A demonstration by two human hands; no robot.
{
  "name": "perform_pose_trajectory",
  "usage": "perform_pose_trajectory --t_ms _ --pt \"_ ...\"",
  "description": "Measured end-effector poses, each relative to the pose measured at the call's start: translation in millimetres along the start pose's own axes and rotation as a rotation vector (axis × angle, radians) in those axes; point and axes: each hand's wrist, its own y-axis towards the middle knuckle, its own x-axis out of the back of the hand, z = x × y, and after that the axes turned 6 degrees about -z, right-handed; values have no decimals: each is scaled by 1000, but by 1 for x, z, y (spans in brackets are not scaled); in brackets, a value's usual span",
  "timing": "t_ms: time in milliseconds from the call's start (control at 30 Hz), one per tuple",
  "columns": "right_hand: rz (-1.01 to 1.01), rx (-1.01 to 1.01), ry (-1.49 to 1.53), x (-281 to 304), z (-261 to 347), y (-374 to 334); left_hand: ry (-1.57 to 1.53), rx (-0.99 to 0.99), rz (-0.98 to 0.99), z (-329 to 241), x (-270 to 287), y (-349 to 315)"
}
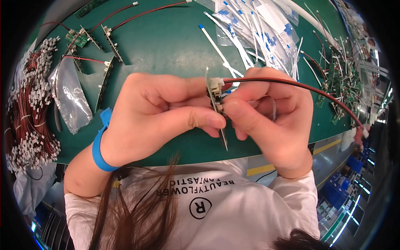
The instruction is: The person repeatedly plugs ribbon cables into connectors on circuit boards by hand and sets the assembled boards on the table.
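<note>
A small circuit board (212, 98) stands on edge between my hands, seen almost edge-on. My left hand (160, 104), with a blue wristband (98, 150), pinches it between thumb and fingers. From a cream connector (216, 85) on its upper part, a red-and-black wire (291, 82) arcs over my right hand to the right. My right hand (271, 112) is closed, thumb and fingertips pressed together against a lower connector on the board. A thin white strip (274, 109), which looks like a flat cable, shows inside its curled fingers; its end is hidden by the fingertips.
Several boards with wires (106, 81) lie at the back left, beside a clear plastic bag (70, 100). Bundled red-and-black wires (33, 112) fill the left edge. White flat cables with blue ends (254, 33) spread at the back. More boards are heaped (343, 79) on the right.
</note>
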Motion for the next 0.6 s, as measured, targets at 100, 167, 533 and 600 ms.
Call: perform_pose_trajectory --t_ms 100,167,533,600 --pt "-47 -169 154 0 8 -2 -134 49 11 -7 -1 -4" --pt "-97 -152 230 -1 6 -5 -182 98 32 -8 -2 -4" --pt "-27 16 6 -2 4 -6 -124 37 17 -6 -4 -4" --pt "5 75 -45 -1 2 -5 -82 19 45 -6 -1 -3"
